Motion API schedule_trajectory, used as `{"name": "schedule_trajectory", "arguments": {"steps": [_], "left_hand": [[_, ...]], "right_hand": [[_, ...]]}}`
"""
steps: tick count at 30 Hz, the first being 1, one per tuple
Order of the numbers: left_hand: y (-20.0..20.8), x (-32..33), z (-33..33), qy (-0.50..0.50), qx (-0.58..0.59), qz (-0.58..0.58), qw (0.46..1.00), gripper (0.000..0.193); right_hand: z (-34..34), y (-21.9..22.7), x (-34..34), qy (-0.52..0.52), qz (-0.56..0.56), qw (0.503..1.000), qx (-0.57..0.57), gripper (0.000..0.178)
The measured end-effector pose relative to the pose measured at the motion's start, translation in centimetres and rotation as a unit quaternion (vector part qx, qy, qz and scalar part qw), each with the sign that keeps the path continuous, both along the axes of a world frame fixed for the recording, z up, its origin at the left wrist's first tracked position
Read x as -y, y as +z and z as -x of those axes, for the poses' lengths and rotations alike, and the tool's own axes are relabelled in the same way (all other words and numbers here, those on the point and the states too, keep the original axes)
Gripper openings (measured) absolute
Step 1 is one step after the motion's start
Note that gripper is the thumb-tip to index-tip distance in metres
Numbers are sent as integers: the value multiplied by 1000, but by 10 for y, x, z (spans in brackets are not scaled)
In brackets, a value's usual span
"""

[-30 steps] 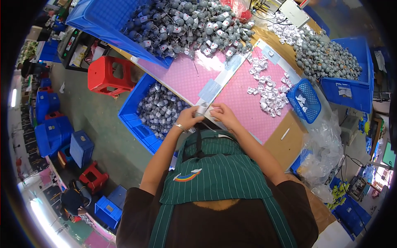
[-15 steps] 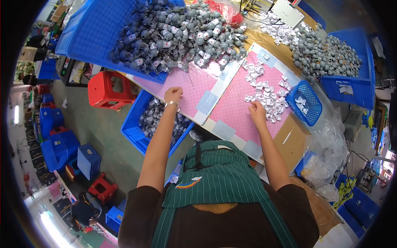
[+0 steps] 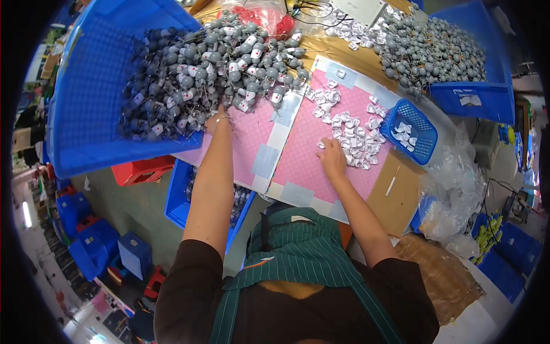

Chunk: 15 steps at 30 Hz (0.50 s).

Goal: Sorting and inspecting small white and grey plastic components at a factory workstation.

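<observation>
Left hand [image 3: 216, 119] was stretched forward, at the near edge of the heap of grey round parts [image 3: 217, 63] spilling out of the big blue crate [image 3: 86, 86] onto the counter. Fingers were buried among the parts, so I couldn't tell whether it was open or clamped on one. Thin bracelet on that wrist.

Right hand [image 3: 331, 156] lay palm down on the pink mat [image 3: 303, 155], fingers loosely spread, tips touching the near-left edge of the pile of small white tags [image 3: 355, 137]. It didn't look clamped on anything, though what was under the fingertips was hidden.

The mat was pink sheets joined with pale blue tape strips [image 3: 266, 160]. The grey heap overlapped the mat's far-left corner; the white tags sat on its right half.

Small blue basket [image 3: 409, 132] stood just right of the tag pile, with a few white tags inside. Second blue crate [image 3: 470, 86] at the far right, also full of grey parts. Clear plastic bags [image 3: 458, 200] bunched at the counter's right end, near the basket.

Below the counter, left side: blue bin [image 3: 189, 200] with more parts, red stool [image 3: 143, 169] beside it, more blue bins on the floor further left.

Person wore a green striped apron [image 3: 298, 258] over a dark shirt.
</observation>
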<state>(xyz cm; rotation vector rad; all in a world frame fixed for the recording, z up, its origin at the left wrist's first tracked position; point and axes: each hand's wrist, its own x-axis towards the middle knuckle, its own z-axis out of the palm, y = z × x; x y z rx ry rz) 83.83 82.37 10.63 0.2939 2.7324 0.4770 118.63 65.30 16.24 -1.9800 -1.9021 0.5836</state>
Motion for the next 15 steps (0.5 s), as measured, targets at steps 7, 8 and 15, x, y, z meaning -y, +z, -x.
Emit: {"name": "schedule_trajectory", "arguments": {"steps": [7,8,15], "left_hand": [[16,17,-21,-7,196,-120,973,38],[13,25,-21,15,224,-133,965,32],[35,138,-39,-110,585,-283,752,37]], "right_hand": [[-7,-28,-11,-51,-10,993,104,30],[-6,-23,-11,-47,-11,994,99,30],[6,3,7,-65,-6,976,-210,25]]}}
